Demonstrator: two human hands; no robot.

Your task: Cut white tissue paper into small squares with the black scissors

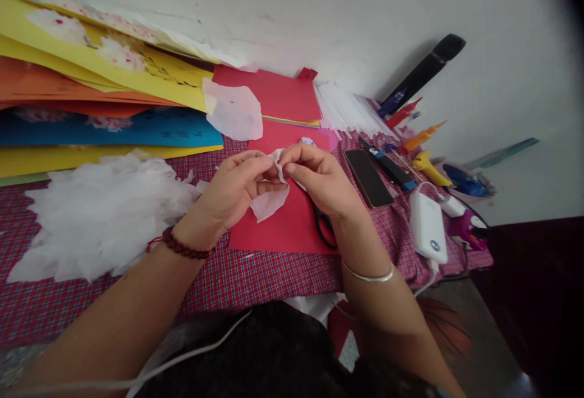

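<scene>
My left hand (237,188) and my right hand (319,179) meet above a red sheet of paper (292,221) on the checked tablecloth (255,276). Both pinch one small piece of white tissue paper (270,200), which hangs crumpled below the fingertips. The left wrist wears a dark bead bracelet, the right a thin silver bangle. Black scissors (325,227) lie on the red sheet, partly hidden under my right wrist.
A heap of white tissue pieces (100,215) lies at left. Stacked coloured card sheets (91,100) lean behind it. To the right are a dark phone (368,178), a white power bank (427,227), a yellow glue gun (429,168), pens and white strips (347,112).
</scene>
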